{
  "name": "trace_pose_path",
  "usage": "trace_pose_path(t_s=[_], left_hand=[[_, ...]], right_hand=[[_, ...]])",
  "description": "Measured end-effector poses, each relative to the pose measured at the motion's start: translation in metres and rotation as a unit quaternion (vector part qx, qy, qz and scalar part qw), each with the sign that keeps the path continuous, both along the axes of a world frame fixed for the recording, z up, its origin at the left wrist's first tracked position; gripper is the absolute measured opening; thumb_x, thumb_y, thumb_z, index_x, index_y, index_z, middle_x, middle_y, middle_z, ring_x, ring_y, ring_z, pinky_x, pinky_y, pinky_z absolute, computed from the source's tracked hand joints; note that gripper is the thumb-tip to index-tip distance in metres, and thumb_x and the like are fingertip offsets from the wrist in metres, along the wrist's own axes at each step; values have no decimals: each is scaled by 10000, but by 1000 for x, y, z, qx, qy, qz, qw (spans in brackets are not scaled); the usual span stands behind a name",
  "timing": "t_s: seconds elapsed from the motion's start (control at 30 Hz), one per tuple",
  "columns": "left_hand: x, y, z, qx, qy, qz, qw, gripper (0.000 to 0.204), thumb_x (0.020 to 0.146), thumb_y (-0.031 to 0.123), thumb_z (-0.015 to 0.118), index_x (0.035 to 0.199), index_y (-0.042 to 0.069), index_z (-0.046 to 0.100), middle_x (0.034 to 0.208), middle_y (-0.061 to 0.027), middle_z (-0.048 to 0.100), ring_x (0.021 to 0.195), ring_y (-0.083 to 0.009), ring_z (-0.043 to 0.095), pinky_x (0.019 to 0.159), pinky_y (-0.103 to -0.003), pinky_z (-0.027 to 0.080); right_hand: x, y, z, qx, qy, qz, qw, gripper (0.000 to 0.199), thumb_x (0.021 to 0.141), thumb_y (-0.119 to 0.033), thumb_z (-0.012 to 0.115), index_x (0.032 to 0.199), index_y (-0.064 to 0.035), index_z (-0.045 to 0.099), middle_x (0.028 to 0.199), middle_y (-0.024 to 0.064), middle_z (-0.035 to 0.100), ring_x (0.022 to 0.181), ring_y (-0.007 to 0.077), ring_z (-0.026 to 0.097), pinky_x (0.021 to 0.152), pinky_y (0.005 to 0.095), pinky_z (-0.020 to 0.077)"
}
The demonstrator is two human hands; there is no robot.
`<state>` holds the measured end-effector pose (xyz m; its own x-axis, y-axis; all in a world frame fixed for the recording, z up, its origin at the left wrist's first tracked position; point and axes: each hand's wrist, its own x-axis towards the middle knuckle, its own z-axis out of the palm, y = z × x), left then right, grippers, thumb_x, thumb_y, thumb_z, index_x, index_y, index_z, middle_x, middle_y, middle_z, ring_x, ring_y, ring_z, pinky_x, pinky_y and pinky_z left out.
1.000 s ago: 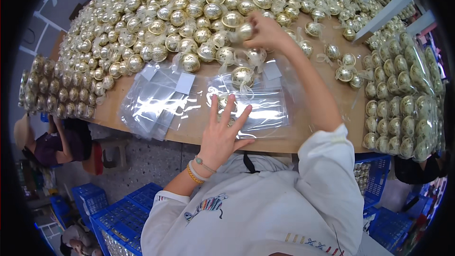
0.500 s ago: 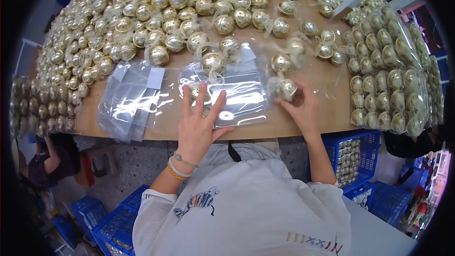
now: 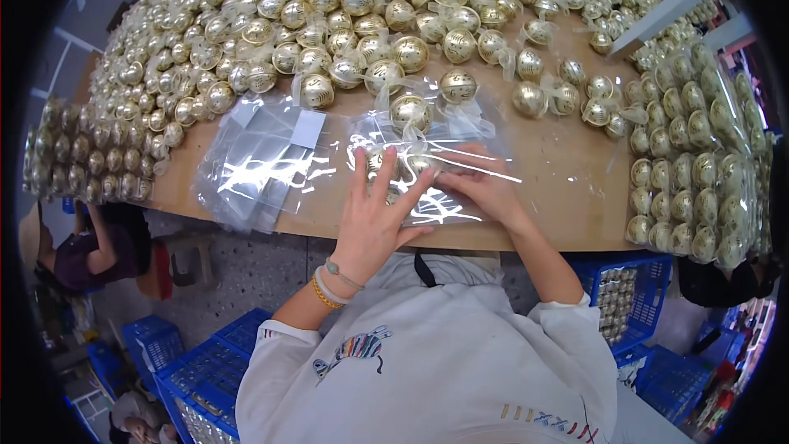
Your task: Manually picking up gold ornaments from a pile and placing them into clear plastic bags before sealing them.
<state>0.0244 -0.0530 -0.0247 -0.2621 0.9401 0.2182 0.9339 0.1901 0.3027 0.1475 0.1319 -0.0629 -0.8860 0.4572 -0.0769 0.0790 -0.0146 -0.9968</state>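
Note:
A clear plastic bag [image 3: 460, 197] lies before me on the table, with gold balls inside it. My left hand [image 3: 376, 210] rests on the bag, fingers spread and flat over the film. One gold ball [image 3: 380, 162] shows between those fingers. From the right, my right hand [image 3: 486, 185] reaches under the film, fingertips closed at another gold ball [image 3: 421, 166]; glare partly hides the grip. Just beyond the bag's contents, a gold ball with a pale ribbon [image 3: 411, 113] sits on the plastic.
Flat clear bags [image 3: 255, 164] lie to the left on the brown table [image 3: 567, 205]. A large heap of gold balls [image 3: 329, 8] covers the far side. Packed balls [image 3: 690, 156] stand at the right, more [image 3: 90, 148] at the left. Blue crates [image 3: 649, 296] sit below.
My right hand has moved left with a gold ball, from beside the bag to under its film. My left hand stays spread on the bag. The whole view has shifted slightly.

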Motion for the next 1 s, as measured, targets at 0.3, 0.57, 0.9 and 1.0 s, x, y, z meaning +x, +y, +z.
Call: trace_pose_path(t_s=[0.3,0.57,0.9,1.0], left_hand=[[-8,4,5,-33,17,-26,999,802,686,422,773,1407,275,455,1485,-189,315,1317,-556,250,1088,-561,291],[-6,0,2,-20,-20,-21,999,867,658,371,814,1428,299,422,1552,-229,127,1368,-555,153,1092,-557,283],[-7,-1,4,22,-105,-24,994,906,676,498,771,1452,232,387,1558,-245,75,1405,-517,79,1109,-579,209],[-3,11,11,-68,53,-24,996,906,684,598,713,1427,170,419,1562,-152,189,1412,-466,143,1114,-594,168]], right_hand=[[-19,2,-2,-138,47,-16,989,269,918,-136,634,1140,13,658,970,65,644,813,144,667,614,241,552],[-26,1,9,-226,-16,-6,974,341,930,-195,625,1173,44,620,868,98,684,704,140,662,653,244,549],[-16,1,-9,-148,-9,-19,989,326,885,-106,668,1170,45,621,999,116,680,800,142,661,729,246,558],[-18,7,-12,-207,67,30,976,343,905,-143,648,1193,39,610,983,114,683,862,173,680,731,274,586]])
